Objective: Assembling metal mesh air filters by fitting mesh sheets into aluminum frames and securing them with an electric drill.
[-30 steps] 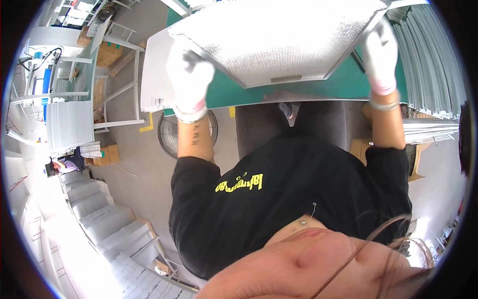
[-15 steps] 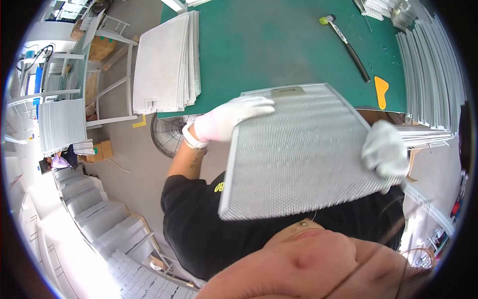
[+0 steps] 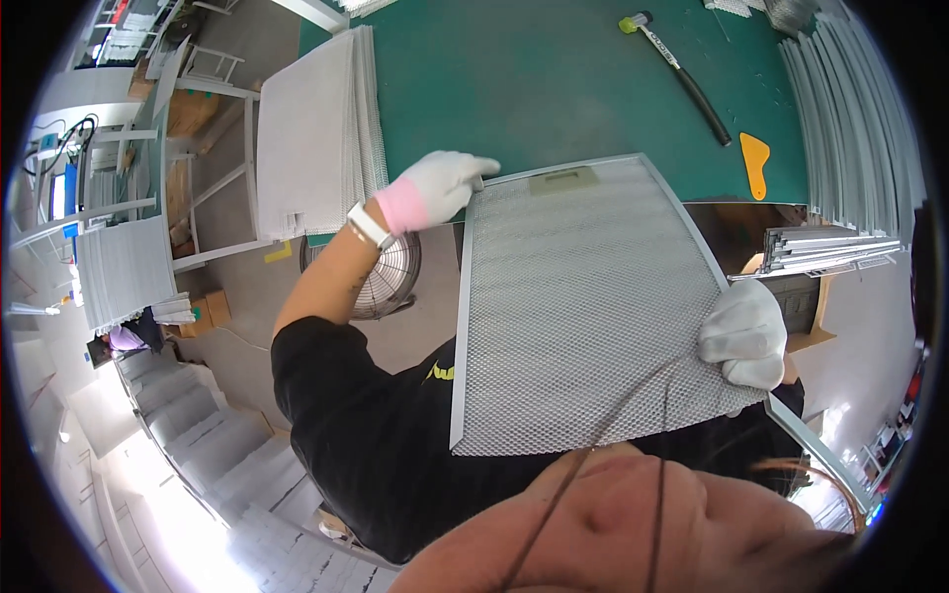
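Note:
A silver mesh filter panel (image 3: 583,306) is held tilted in front of my chest, its far end by the table edge. Pale metal rims show along its far, left and right sides; along the near edge, bare mesh shows. A small beige plate with a slot (image 3: 563,179) sits at the far rim. My left hand (image 3: 440,188), in a white glove with a pink cuff, is closed at the panel's far left corner, index finger stretched along the rim. My gloved right hand (image 3: 746,334) grips the right edge near the close corner. A pale metal strip (image 3: 816,450) slants away beneath that corner.
On the green table (image 3: 514,79) lie a mallet (image 3: 682,74) and a yellow scraper (image 3: 754,166). Mesh sheets (image 3: 311,133) are stacked at left, metal-edged panels (image 3: 850,128) at right. A floor fan (image 3: 388,277) stands below the table edge. Metal strips (image 3: 830,252) lie at right.
My left hand has moved off the panel's upper left face out to its far left corner, the elbow swinging outward. My right hand has slid slightly nearer and left, with the panel.

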A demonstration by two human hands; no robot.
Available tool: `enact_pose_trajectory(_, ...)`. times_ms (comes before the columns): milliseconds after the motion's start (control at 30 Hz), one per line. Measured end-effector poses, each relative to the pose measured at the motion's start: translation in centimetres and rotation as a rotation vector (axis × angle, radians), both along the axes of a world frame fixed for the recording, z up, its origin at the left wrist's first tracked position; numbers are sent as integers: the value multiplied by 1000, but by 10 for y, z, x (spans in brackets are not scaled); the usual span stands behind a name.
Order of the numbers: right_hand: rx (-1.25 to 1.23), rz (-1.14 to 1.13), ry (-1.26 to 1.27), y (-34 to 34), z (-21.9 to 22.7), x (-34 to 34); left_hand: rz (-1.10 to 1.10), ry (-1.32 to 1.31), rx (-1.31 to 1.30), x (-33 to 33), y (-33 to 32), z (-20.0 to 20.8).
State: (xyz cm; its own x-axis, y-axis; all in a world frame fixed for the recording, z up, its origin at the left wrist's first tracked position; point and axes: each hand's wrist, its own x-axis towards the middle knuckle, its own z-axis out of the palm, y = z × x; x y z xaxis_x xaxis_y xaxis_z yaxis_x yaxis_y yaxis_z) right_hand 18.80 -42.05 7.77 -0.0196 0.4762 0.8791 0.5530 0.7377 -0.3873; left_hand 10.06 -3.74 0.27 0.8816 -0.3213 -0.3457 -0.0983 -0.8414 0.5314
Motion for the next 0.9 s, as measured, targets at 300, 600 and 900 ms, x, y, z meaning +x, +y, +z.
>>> enact_pose_trajectory(300, -48, -12, -4, -29, -14, -2, -342, -81, -390, 80, -99, -60)
enact_pose_trajectory(600, -44, 125, -49, 5, 10, 23, -47, -79, -164, 48, -73, -4)
enact_pose_trajectory(900, 23, -430, 478, 62, 38, 63, 164, -1205, -948, -36, -61, 97)
